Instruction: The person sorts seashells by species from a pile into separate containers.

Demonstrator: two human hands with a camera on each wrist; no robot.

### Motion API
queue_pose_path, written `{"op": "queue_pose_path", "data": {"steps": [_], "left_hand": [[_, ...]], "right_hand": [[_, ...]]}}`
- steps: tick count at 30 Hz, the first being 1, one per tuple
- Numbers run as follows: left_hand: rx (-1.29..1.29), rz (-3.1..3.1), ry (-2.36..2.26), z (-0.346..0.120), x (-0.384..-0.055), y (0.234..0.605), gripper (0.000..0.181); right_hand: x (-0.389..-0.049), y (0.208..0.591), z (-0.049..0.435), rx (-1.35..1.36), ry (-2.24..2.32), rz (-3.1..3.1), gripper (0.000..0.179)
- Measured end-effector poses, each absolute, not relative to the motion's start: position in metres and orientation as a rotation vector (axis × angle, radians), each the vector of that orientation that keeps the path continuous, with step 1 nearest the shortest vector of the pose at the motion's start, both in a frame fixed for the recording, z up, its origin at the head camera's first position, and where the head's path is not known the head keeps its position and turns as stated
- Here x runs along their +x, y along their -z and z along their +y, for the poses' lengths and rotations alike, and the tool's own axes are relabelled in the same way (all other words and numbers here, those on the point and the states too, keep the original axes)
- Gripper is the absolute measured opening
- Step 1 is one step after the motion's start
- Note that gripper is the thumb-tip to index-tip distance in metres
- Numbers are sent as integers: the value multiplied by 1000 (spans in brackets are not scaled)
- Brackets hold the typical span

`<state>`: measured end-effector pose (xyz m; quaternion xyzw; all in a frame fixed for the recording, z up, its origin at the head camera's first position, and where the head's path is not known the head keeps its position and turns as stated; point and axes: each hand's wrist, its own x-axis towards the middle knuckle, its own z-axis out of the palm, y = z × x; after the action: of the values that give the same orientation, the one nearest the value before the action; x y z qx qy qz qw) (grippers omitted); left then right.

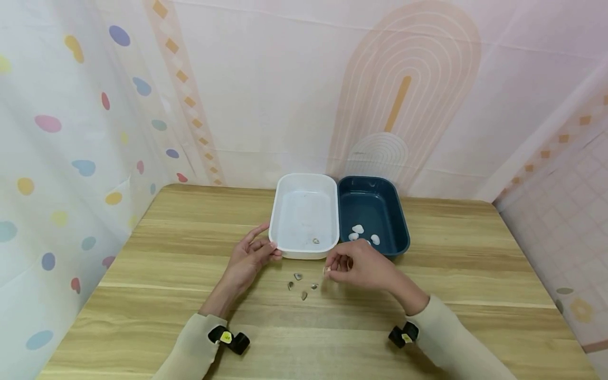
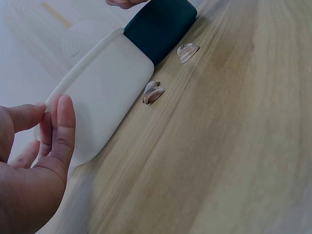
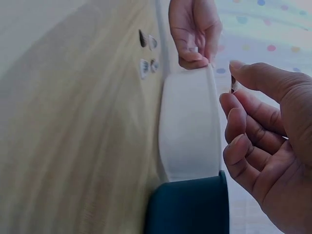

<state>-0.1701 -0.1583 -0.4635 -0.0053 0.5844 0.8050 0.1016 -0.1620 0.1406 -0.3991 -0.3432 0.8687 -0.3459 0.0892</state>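
Note:
At the near left corner of a white tray [image 1: 304,254], my left hand [image 1: 249,261] grips the rim between thumb and fingers. My right hand [image 1: 363,264] pinches a small seashell [image 3: 234,85] between thumb and index finger, raised above the table near the white tray's front right corner. Several small dark-patterned shells [image 1: 297,276] lie on the wood in front of the white tray, between the two hands. One similar shell [image 1: 315,240] is inside that tray, by its front wall. Several white shells [image 1: 358,229] lie in the dark blue tray [image 1: 404,224], partly hidden behind my right hand.
Both trays stand side by side on a wooden table [image 1: 190,232], white on the left and blue on the right. Patterned cloth [image 1: 266,105] hangs behind the table's back edge and along both sides. A black wrist camera [image 1: 229,339] is strapped over each sleeve.

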Motion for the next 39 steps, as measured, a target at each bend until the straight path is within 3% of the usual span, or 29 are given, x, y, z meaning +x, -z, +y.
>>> {"op": "queue_pose_path", "data": {"steps": [17,39], "left_hand": [[-8,1712,-2388,-157,-171,463,66],[-6,1721,-2381,-158,-171,463,66]], "right_hand": [[-179,386,142,-1035,1019,2629,4],[-140,417,148,-997,1037,2370,32]]}}
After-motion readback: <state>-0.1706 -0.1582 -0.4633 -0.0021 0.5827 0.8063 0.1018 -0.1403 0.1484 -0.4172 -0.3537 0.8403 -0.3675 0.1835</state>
